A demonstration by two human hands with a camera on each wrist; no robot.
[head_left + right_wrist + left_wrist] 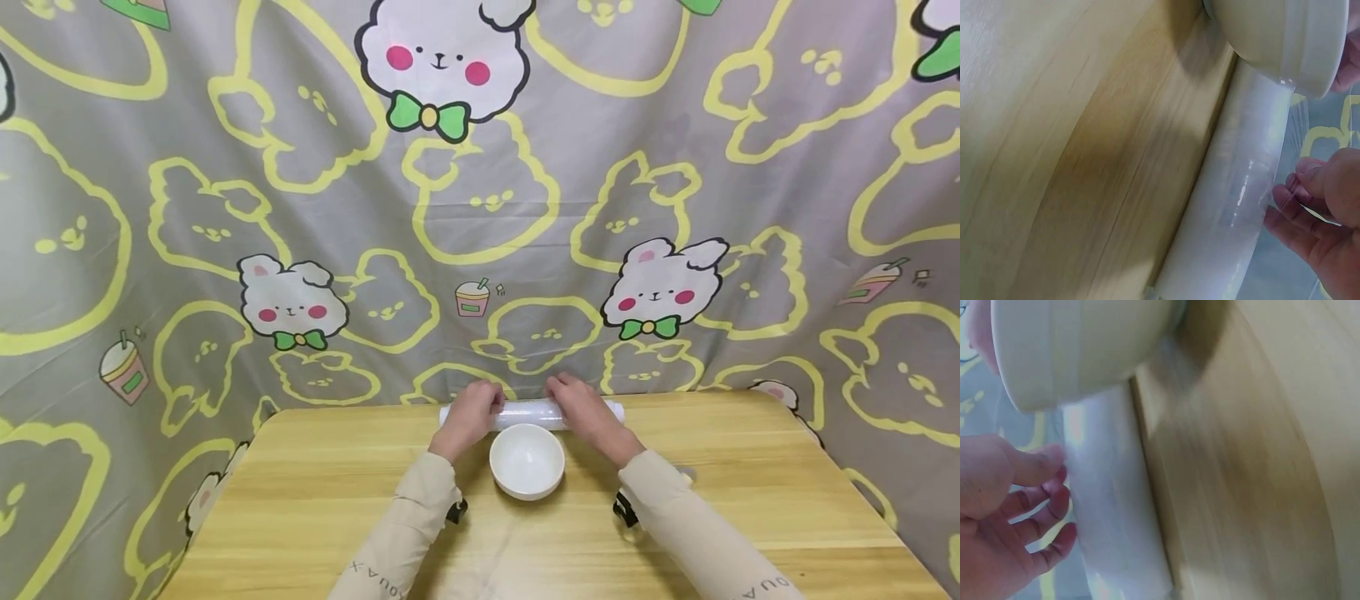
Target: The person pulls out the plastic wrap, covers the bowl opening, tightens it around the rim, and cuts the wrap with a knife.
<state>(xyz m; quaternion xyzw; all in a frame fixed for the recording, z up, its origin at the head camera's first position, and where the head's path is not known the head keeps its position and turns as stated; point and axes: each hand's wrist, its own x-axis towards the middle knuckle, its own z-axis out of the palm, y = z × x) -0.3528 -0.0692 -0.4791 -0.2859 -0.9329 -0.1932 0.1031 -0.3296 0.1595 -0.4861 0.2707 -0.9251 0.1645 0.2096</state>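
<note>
A roll of clear cling film [531, 414] lies crosswise at the table's far edge. Just in front of it stands a white bowl [527, 463], which covers part of the roll in both wrist views. My left hand [472, 414] is over the left part of the roll; in its wrist view thumb and forefinger pinch at the film's edge. Toward the other end, my right hand [588, 414] pinches the film between thumb and fingers. Thin stretched film [1297, 134] shows beside the roll in the right wrist view.
A wood-grain table [322, 475] carries everything. Right behind its far edge hangs a grey patterned curtain [495, 208], which also runs along both sides. A small grey and yellowish object [686, 473] peeks out by the right sleeve [667, 496].
</note>
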